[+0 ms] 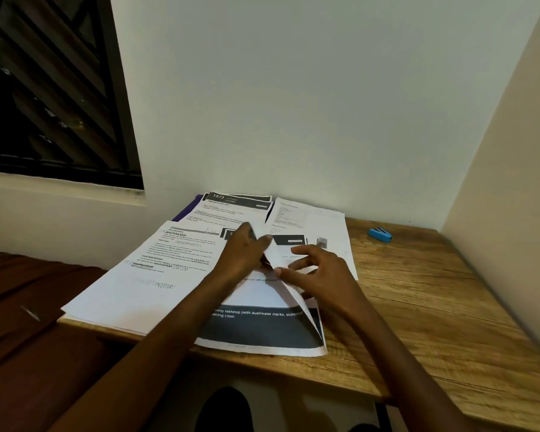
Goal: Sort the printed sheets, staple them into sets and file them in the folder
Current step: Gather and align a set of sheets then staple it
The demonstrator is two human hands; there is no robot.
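Observation:
Printed sheets lie in several piles on the wooden table (424,310). The nearest pile (262,332) has a dark band with white text. My left hand (247,247) pinches the raised far edge of its top sheet (276,255), which is bent upward. My right hand (318,272) rests beside it, with the thumb and fingertips touching the same lifted sheet. A text pile (156,275) lies at the left. Two more piles (231,210) (309,219) lie against the wall. A purple folder (186,210) peeks out beneath the far left pile. A blue stapler (380,234) sits at the far right.
White walls close the table at the back and right. A dark window (50,88) is up left. A reddish-brown surface (28,307) adjoins the table's left edge. Bare wood shows on the right half of the table.

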